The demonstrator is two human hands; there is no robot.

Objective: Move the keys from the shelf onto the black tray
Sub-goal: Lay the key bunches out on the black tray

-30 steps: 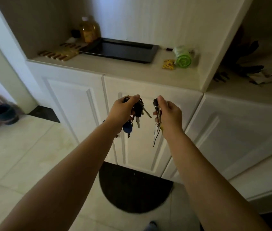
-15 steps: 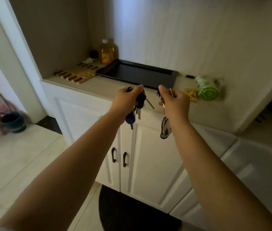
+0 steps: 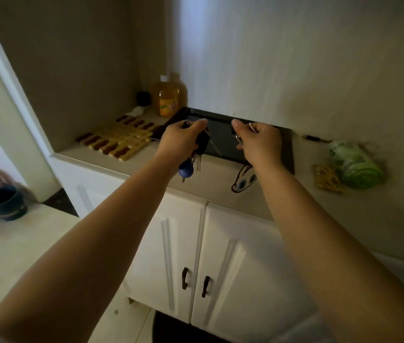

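My left hand (image 3: 180,142) is closed on a bunch of keys with a black fob and a blue tag (image 3: 186,169) that dangles below it. My right hand (image 3: 260,142) pinches a second key ring, from which a white animal-shaped charm (image 3: 243,179) hangs. Both hands hover over the front half of the black tray (image 3: 223,137), which lies on the beige shelf (image 3: 220,184) against the back wall. The hands hide much of the tray.
A wooden slatted trivet (image 3: 119,139) lies left of the tray, with an orange bottle (image 3: 168,97) behind it. A green roll (image 3: 354,164) and a yellow packet (image 3: 328,178) sit to the right. White cabinet doors (image 3: 196,263) are below. A dark cup (image 3: 4,203) stands at far left.
Both hands have risen and moved forward with their keys, from in front of the cabinet doors to above the tray. The view has tilted up toward the shelf.
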